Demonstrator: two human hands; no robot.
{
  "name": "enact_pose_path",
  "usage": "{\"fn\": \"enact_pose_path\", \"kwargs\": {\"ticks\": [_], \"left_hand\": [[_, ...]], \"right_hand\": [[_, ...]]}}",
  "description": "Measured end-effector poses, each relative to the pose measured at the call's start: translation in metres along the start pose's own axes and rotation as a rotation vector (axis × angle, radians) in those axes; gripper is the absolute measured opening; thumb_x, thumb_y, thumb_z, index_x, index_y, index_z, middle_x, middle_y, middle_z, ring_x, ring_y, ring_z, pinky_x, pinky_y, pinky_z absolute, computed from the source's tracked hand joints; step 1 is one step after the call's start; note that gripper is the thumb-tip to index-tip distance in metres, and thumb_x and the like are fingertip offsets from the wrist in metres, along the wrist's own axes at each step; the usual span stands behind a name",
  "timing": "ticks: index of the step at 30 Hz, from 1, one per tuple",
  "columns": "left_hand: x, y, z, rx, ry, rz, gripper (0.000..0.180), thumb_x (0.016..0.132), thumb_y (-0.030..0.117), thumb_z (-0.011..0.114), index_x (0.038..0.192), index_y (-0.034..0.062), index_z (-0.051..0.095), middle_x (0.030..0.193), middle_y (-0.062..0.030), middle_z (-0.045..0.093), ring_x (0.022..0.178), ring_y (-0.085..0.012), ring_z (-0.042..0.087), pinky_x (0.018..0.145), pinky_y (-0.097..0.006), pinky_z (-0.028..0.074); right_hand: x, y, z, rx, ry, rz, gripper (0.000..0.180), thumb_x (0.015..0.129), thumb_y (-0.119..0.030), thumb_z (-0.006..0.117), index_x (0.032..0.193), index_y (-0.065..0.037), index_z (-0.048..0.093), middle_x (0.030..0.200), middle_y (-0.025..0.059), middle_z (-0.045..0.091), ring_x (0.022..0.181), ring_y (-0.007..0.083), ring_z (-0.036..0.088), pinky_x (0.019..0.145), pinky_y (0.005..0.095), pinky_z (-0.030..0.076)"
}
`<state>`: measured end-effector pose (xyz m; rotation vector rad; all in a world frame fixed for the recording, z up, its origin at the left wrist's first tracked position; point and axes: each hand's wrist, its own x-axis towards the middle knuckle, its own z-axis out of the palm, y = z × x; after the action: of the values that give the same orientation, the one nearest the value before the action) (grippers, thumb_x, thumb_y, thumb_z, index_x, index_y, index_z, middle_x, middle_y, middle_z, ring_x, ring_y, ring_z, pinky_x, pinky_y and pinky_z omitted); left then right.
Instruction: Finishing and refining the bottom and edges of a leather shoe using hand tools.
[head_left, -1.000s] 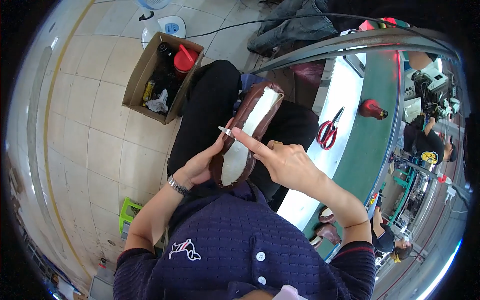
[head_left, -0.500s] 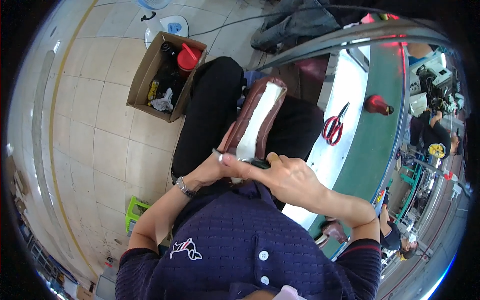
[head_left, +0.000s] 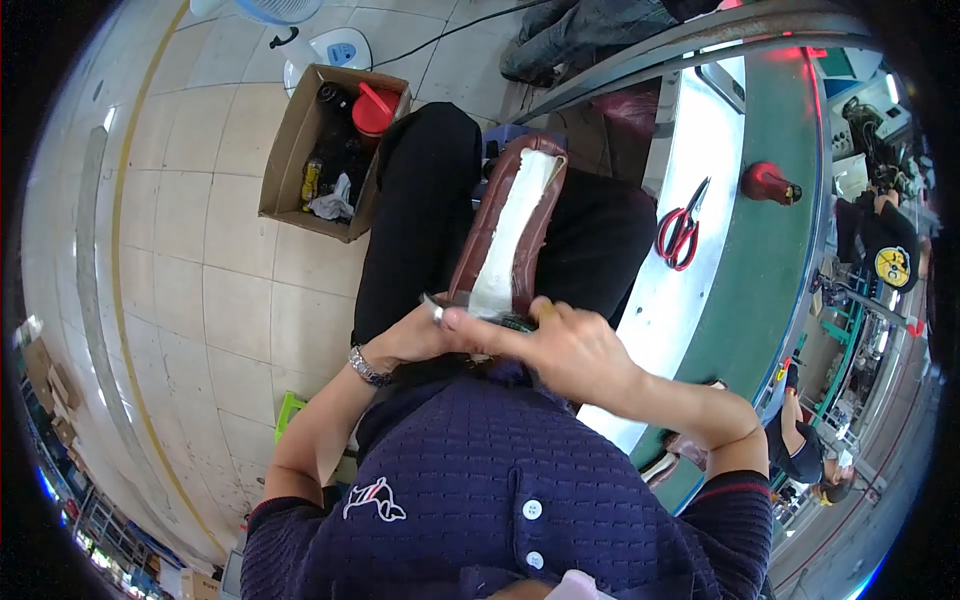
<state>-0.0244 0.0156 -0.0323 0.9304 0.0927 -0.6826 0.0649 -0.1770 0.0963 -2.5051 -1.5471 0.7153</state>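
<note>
A brown leather shoe (head_left: 487, 237) rests between my thighs, bottom side up. A long white strip (head_left: 513, 230) runs down the middle of its bottom. My left hand (head_left: 412, 335) is closed around the shoe's near end, its fingers mostly hidden. My right hand (head_left: 575, 352) grips a hand tool with a dark handle (head_left: 517, 322) across that same end. The tool's metal tip (head_left: 433, 305) sticks out beside my left hand. Its exact kind is hard to make out.
To the right, red-handled scissors (head_left: 679, 238) and a dark red bottle-like object (head_left: 769, 184) lie on a green-and-white bench (head_left: 725, 260). A cardboard box (head_left: 275, 180) with a red container stands on the floor at left. Another person's legs (head_left: 590, 38) are ahead.
The view has shifted a little. The shoe's far end now appears slightly further left and up. Both hands keep their grips at the near end, with the right hand moved only slightly.
</note>
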Motion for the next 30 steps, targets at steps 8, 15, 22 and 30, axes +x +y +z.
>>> {"fn": "enact_pose_path", "kwargs": {"ticks": [8, 15, 22, 30], "left_hand": [[-0.006, -0.048, -0.016, -0.207, 0.145, 0.017, 0.049, 0.085, 0.019, 0.076, 0.125, 0.0003, 0.055, 0.111, -0.0068, 0.066, 0.102, -0.0146, 0.062, 0.092, -0.031, 0.049], [-0.001, -0.004, -0.007, 0.016, -0.016, 0.019, 0.028, 0.086, 0.012, 0.074, 0.108, -0.0019, 0.065, 0.1, -0.0081, 0.07, 0.09, -0.0138, 0.066, 0.078, -0.029, 0.055], [0.013, 0.024, 0.001, 0.176, 0.0, -0.013, 0.098, 0.076, 0.012, 0.083, 0.151, 0.0036, 0.021, 0.141, -0.0095, 0.046, 0.129, -0.0178, 0.045, 0.107, -0.035, 0.038], [0.069, 0.082, 0.006, -0.107, 0.22, -0.131, 0.098, 0.083, 0.013, 0.076, 0.155, 0.0156, 0.01, 0.141, -0.0069, 0.043, 0.128, -0.0173, 0.045, 0.106, -0.035, 0.039]], "right_hand": [[-0.001, -0.004, -0.014, 0.125, 0.074, -0.144, 0.078, 0.088, -0.007, 0.053, 0.149, -0.047, 0.027, 0.077, 0.0141, 0.056, 0.052, 0.0196, 0.059, 0.045, 0.031, 0.051], [0.003, -0.003, -0.019, 0.216, 0.106, -0.048, 0.083, 0.085, -0.005, 0.056, 0.154, -0.037, 0.021, 0.07, 0.015, 0.058, 0.047, 0.0211, 0.058, 0.04, 0.0329, 0.049], [0.018, 0.029, -0.04, 0.127, -0.008, 0.121, 0.08, 0.086, -0.004, 0.056, 0.153, -0.035, 0.026, 0.062, 0.0117, 0.055, 0.045, 0.0201, 0.056, 0.042, 0.0337, 0.048], [0.04, 0.068, -0.04, 0.156, 0.086, 0.217, 0.079, 0.088, -0.008, 0.058, 0.154, -0.033, 0.021, 0.072, 0.0169, 0.063, 0.055, 0.0298, 0.064, 0.049, 0.0398, 0.052]]}}
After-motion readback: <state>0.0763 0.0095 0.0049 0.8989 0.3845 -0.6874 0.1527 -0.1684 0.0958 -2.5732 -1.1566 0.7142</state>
